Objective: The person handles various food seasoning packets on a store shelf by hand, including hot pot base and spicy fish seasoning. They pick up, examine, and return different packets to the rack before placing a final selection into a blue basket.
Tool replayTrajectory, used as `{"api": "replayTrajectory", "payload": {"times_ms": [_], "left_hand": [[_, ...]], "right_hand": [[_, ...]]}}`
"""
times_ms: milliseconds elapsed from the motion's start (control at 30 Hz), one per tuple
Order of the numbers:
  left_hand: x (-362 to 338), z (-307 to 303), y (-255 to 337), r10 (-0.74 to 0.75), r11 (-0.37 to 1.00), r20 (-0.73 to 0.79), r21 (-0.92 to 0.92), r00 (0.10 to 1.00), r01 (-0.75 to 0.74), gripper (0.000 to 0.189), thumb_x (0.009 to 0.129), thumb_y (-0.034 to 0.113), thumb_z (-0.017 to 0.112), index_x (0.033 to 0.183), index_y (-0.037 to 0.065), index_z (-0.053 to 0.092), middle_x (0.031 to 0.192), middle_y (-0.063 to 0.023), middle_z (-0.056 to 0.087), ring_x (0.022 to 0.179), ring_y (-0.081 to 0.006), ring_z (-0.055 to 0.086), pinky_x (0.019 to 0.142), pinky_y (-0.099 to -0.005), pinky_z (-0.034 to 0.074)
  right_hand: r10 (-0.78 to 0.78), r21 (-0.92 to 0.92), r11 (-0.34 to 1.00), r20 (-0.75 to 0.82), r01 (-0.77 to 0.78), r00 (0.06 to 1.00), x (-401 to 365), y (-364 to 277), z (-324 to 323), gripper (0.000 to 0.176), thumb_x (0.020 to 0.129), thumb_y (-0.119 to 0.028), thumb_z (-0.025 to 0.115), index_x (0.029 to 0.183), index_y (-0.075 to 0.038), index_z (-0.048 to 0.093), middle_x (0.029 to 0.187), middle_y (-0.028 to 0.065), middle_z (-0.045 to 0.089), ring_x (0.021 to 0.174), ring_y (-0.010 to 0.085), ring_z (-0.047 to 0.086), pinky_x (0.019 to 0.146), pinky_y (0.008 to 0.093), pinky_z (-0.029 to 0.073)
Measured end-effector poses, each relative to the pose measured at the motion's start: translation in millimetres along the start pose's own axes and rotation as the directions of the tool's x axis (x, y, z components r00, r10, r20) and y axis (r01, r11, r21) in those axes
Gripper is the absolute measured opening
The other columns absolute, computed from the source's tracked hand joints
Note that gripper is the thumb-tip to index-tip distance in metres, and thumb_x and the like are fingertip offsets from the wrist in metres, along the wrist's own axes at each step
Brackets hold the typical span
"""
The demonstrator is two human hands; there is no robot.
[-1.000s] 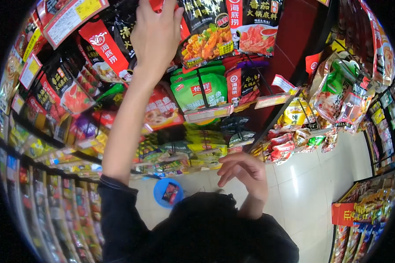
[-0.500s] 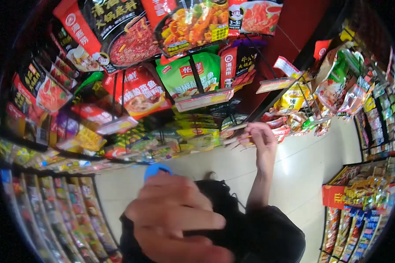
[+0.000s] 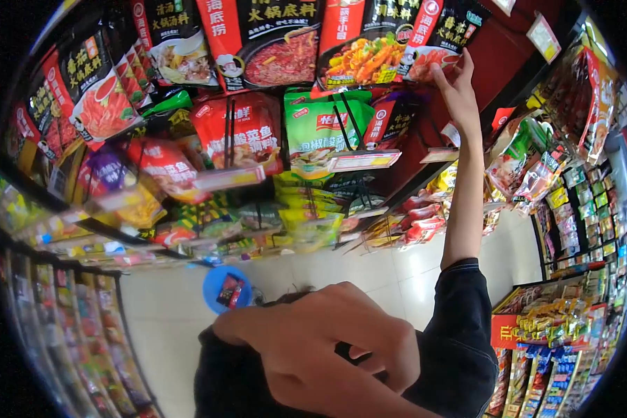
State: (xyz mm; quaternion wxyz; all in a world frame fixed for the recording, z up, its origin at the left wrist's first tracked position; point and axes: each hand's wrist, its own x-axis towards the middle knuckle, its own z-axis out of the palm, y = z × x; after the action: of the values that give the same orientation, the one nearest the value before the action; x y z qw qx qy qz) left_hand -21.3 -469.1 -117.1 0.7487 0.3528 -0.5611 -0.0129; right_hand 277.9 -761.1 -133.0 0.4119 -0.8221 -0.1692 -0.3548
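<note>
My right hand [image 3: 458, 89] is raised to the upper right. Its thumb and forefinger are spread against the lower part of a black and red tomato hotpot base packet [image 3: 444, 38], which still hangs in its row. Beside that packet hangs a stir-fry seasoning packet [image 3: 364, 59], with a hotpot base packet [image 3: 280, 52] further left. Close to the camera, my left hand [image 3: 334, 341] is curled with its back towards me. Whether anything lies inside its fingers is hidden.
Below hang red [image 3: 237, 132] and green [image 3: 327, 132] pickled-fish seasoning bags, behind jutting price tags [image 3: 364, 161]. A blue bucket [image 3: 211, 289] with a dark red packet inside stands on the tiled floor [image 3: 167, 306]. Snack racks [image 3: 76, 334] line the left; a red display box [image 3: 505, 331] is at right.
My right hand has gone up from the lower hooks to the top row packet. The left hand has shifted right and curled more. More of the blue bucket shows.
</note>
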Motion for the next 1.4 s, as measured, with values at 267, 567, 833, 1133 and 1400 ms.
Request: {"api": "replayTrajectory", "payload": {"times_ms": [267,567,833,1133,1400], "left_hand": [[-43,-9,2,-0.011,1.0,-0.122,0.004,0.992,0.011,0.014,0.084,0.001,0.071,0.096,0.009,0.072,0.087,-0.0152,0.067,0.058,-0.0244,0.062,0.049,-0.0335,0.049],[-75,-25,-8,-0.242,0.97,-0.163,-0.029,0.957,0.241,0.026,0.089,0.002,0.059,0.113,0.005,0.07,0.087,-0.0089,0.069,0.075,-0.0197,0.065,0.068,-0.0309,0.048],[-64,-43,-7,-0.259,0.908,-0.284,0.254,0.923,0.333,0.013,0.09,0.004,0.061,0.1,0.003,0.068,0.092,-0.0094,0.069,0.078,-0.0205,0.064,0.071,-0.0305,0.049],[-36,-92,79,-0.029,0.3,-0.443,0.851,0.896,0.43,0.054,0.085,0.025,0.073,0.132,0.0,0.06,0.132,-0.0142,0.062,0.113,-0.029,0.062,0.101,-0.0363,0.044],[-41,-161,182,0.012,0.586,-0.731,0.558,0.682,0.588,0.035,0.086,0.007,0.075,0.12,0.0,0.067,0.114,-0.006,0.07,0.103,-0.0107,0.064,0.093,-0.0262,0.05]], "right_hand": [[0.174,-0.182,0.967,-0.027,-0.176,0.984,-12,-48,-24,0.052,0.089,-0.044,0.072,0.115,0.001,0.066,0.086,0.0151,0.073,0.077,0.0235,0.068,0.076,0.0371,0.052],[0.509,0.191,0.855,-0.131,-0.483,0.851,-57,-141,-135,0.038,0.094,-0.033,0.068,0.113,0.0,0.068,0.096,0.0026,0.069,0.085,0.0085,0.061,0.079,0.0209,0.045],[0.434,-0.127,0.888,-0.093,-0.443,0.896,-114,-119,-210,0.027,0.098,-0.027,0.065,0.109,-0.002,0.066,0.095,0.0011,0.065,0.085,0.0106,0.061,0.079,0.0262,0.049],[0.142,0.075,0.976,0.493,-0.205,0.858,-202,-181,-41,0.034,0.087,-0.023,0.066,0.108,0.004,0.066,0.104,0.0171,0.066,0.092,0.0299,0.064,0.088,0.0382,0.047],[-0.135,0.438,0.88,0.602,-0.184,0.787,-161,-275,110,0.035,0.095,-0.015,0.059,0.121,0.008,0.059,0.115,0.0232,0.065,0.104,0.0367,0.064,0.094,0.0368,0.046]]}}
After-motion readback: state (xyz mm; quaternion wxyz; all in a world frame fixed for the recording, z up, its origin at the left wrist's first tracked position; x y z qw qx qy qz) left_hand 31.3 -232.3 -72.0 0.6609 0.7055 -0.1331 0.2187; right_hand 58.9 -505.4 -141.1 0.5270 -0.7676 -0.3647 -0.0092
